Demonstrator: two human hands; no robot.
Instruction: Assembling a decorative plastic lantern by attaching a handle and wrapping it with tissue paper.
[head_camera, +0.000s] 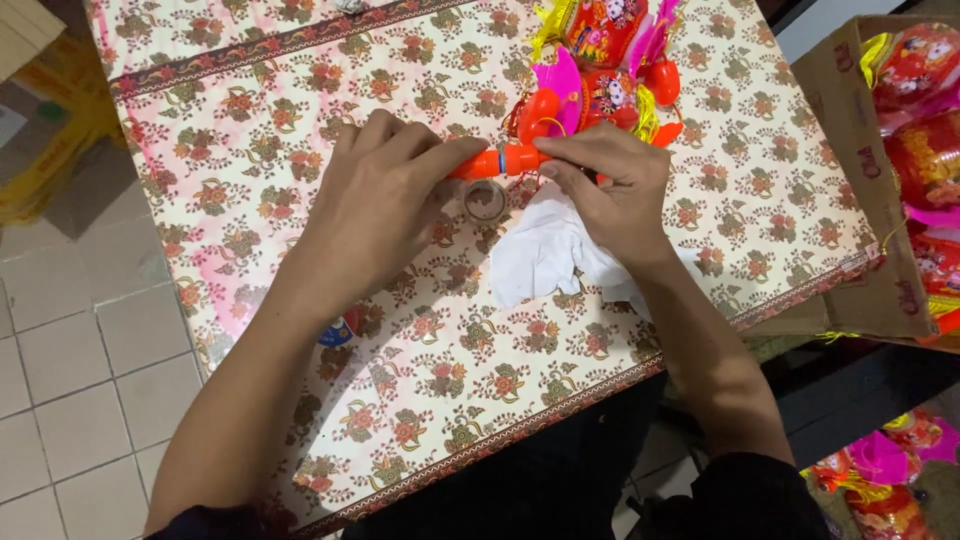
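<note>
Down at the far left of the frame lies a pale grey tiled floor (70, 350), and in the upper left corner a yellow and tan bundle of wrapping (45, 150) rests on it, too blurred to tell more. Next comes the table covered in a cream floral-patterned cloth with a dark border (250, 130), which fills most of the middle.

At centre left, the left hand (375, 205) lies over the cloth with its fingers curled, pinching the left end of an orange plastic handle with a thin blue ring (497, 161). The right hand (610, 180), at centre right, grips the other end of the same handle, so both hands are closed on it and nearly meet at the top centre of the table. Just below the handle sits a small clear roll of tape (485, 200), and beside it, under the right wrist, a crumpled white cloth (545, 255).

Above the hands, at the top centre, lies a heap of red, pink and yellow plastic lantern toys (605, 60), touching the handle's far end.

At the right edge, a brown cardboard box (850, 140) stands open against the table; inside it are more red and pink lantern toys (920, 120), packed close. Further toys of that kind (885, 470) lie at the lower right.
</note>
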